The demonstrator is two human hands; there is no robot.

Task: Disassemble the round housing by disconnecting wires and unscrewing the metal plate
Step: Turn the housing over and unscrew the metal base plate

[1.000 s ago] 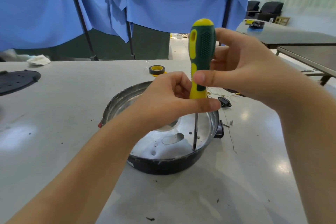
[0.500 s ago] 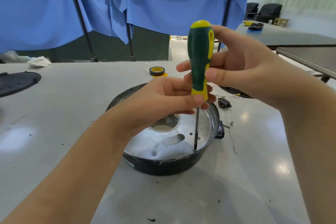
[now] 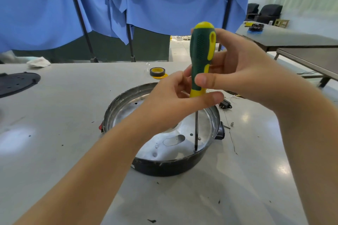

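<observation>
Housing work first: my right hand (image 3: 243, 73) has its fingers (image 3: 201, 79) curled round the green-and-yellow screwdriver (image 3: 201, 56) handle, and my left hand (image 3: 173, 100) pinches the handle's lower yellow end, thumb across the front. From there the shaft drops upright to a screw I judge sits under the tip, on the metal plate (image 3: 164, 144) near the right front of the round housing (image 3: 164, 168), which stands mid-worktop (image 3: 54, 115). To do this well I'd keep the shaft vertical, press down firmly while turning, and let the left hand only steady it so the tip doesn't slip out. Counted: one screwdriver, one housing, one plate, one tape roll (image 3: 157, 71) toward the far edge, one black disc (image 3: 16, 82) at the left edge.
</observation>
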